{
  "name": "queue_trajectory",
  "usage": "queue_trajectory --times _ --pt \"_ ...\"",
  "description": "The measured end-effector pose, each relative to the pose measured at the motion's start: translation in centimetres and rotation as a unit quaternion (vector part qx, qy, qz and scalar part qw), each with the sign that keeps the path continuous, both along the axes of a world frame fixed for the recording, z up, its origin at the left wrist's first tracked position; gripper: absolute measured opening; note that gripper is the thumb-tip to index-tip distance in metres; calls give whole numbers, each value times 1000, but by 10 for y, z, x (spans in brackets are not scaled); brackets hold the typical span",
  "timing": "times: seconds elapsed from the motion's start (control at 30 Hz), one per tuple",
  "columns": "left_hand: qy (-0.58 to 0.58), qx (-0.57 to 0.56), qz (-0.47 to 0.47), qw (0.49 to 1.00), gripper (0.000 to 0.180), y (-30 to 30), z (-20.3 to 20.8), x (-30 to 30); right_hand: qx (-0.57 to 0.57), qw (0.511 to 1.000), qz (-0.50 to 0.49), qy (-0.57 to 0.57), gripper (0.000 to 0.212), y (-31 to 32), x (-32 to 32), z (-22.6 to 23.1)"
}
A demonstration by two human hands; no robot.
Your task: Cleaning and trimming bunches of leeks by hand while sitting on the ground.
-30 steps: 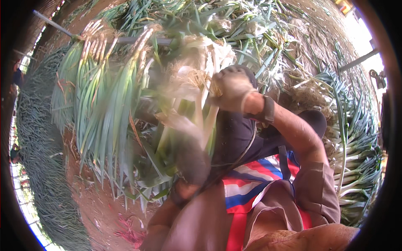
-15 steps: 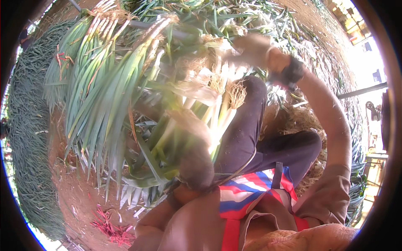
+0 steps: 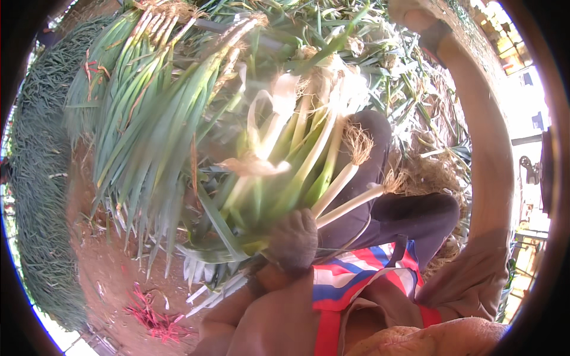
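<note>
My left hand (image 3: 291,240), dark as if gloved, is closed around several green onions (image 3: 314,154) in front of my lap. Their white stems and stringy roots fan up and to the right, and loose pale skin hangs among them. Two stems (image 3: 350,204) lean across my thigh. Far out at the upper right is my right hand (image 3: 412,16), arm stretched, with a dark band at the wrist. It is blurred and partly cut off by the picture's edge, so its fingers cannot be read.
Bundled green onions (image 3: 160,89) lie at the left, roots at the far end. Beyond them runs a long green heap (image 3: 41,190). Red ties (image 3: 155,314) sit on the brown ground. Stripped leaves (image 3: 409,89) cover the ground at the far right. A striped cloth (image 3: 344,282) is across my lap.
My right hand has swung up and away from the onion roots toward the upper right. The held onions have spread apart, with two stems now tipped right. My left hand has shifted slightly right.
</note>
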State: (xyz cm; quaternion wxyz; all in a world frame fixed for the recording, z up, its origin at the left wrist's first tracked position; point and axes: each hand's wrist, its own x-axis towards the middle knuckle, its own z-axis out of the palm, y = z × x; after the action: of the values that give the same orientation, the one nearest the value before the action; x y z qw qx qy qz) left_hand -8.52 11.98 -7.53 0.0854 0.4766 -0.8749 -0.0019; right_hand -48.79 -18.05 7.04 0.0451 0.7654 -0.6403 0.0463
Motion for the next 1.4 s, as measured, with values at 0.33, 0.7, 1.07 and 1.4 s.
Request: queue_trajectory --times 0.33,0.7,1.07,1.4 --pt "53 87 49 994 11 8 -14 1 228 971 65 9 39 77 239 -66" --pt "210 1 39 977 71 -33 37 19 -29 990 122 -57 16 186 91 3" --pt "112 -12 -98 989 39 -37 13 3 -29 944 -69 320 5 113 -100 0" --pt "177 18 -231 956 27 -32 59 15 80 909 -180 -366 2 219 41 -20"
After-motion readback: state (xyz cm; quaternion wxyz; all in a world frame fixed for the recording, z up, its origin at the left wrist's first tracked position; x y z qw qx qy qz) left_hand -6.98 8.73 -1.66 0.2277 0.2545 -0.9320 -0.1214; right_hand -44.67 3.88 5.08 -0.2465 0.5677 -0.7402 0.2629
